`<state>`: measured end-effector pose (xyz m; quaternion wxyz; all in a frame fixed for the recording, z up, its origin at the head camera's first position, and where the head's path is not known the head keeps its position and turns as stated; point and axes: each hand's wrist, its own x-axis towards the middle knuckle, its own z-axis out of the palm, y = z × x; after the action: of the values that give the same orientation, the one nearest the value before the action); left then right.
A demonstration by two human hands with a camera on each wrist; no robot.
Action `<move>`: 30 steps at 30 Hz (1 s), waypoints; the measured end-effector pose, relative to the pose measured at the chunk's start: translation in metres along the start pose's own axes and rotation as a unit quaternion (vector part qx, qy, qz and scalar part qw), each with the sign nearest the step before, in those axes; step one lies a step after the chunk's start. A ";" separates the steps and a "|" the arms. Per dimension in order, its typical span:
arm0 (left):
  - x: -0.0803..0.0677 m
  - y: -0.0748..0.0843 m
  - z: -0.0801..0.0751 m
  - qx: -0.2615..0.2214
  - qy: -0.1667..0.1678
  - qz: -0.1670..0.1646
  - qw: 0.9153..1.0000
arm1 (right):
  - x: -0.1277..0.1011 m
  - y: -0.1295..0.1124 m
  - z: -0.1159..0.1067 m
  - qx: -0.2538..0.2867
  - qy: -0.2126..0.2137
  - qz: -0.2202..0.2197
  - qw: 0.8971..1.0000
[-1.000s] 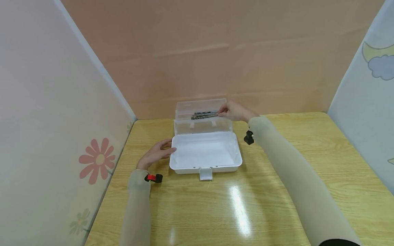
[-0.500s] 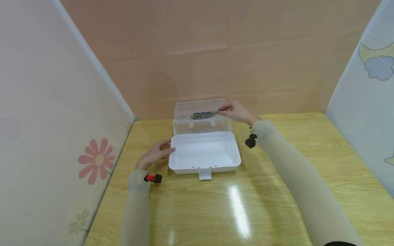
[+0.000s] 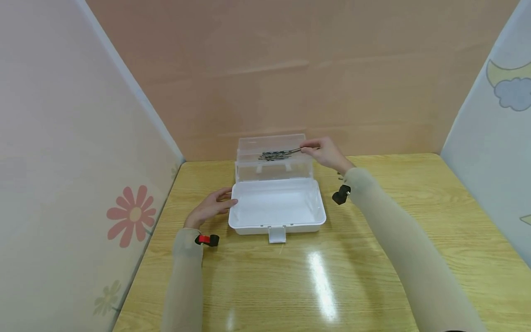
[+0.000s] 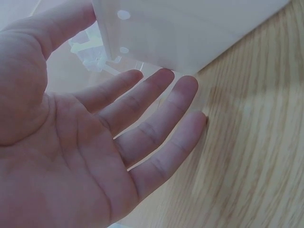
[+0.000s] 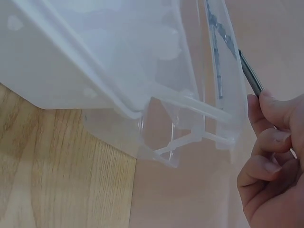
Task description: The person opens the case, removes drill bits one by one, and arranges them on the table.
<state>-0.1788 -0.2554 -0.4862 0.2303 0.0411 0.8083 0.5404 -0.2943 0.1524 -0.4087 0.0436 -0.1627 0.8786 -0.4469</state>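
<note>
A white plastic box [image 3: 274,205] stands open on the table, its front latch [image 3: 277,234] hanging down. Behind it, translucent trays [image 3: 249,173] are folded up on hinged arms [image 5: 183,141]. Several dark twist drill bits [image 3: 274,158] lie in the upper tray. At that tray's right end, my right hand [image 3: 327,153] pinches one drill bit [image 5: 251,76] between thumb and index finger; its shank is raised and its fluted end slants down into the tray. My left hand [image 3: 209,208] is at the box's left side, thumb at the rim, the other fingers loosely extended by the outer wall.
The wooden table [image 3: 257,286] reaches a peach-coloured backdrop [image 3: 265,69] close behind the trays. A pale panel with flowers [image 3: 134,214] borders the left side, another with a moon and cloud [image 3: 514,92] the right. Each wrist wears a small black camera mount [image 3: 342,194].
My right hand has drawn back slightly to the right, lifting the shank end of one drill bit away from the others. The left hand and the box stay where they were.
</note>
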 end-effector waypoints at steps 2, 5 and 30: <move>0.000 0.000 0.000 -0.001 -0.001 -0.003 1.000 | -0.002 0.003 -0.002 0.015 0.008 0.000 1.000; -0.001 0.000 0.000 -0.002 -0.002 -0.005 1.000 | -0.005 0.008 -0.006 0.034 0.016 0.006 0.999; -0.003 0.001 0.000 -0.004 -0.001 0.004 1.000 | -0.036 0.037 -0.034 0.073 0.039 0.060 0.995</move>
<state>-0.1763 -0.2556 -0.4845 0.2293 0.0444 0.8053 0.5449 -0.2777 0.2109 -0.4204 0.0482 -0.0888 0.8530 -0.5121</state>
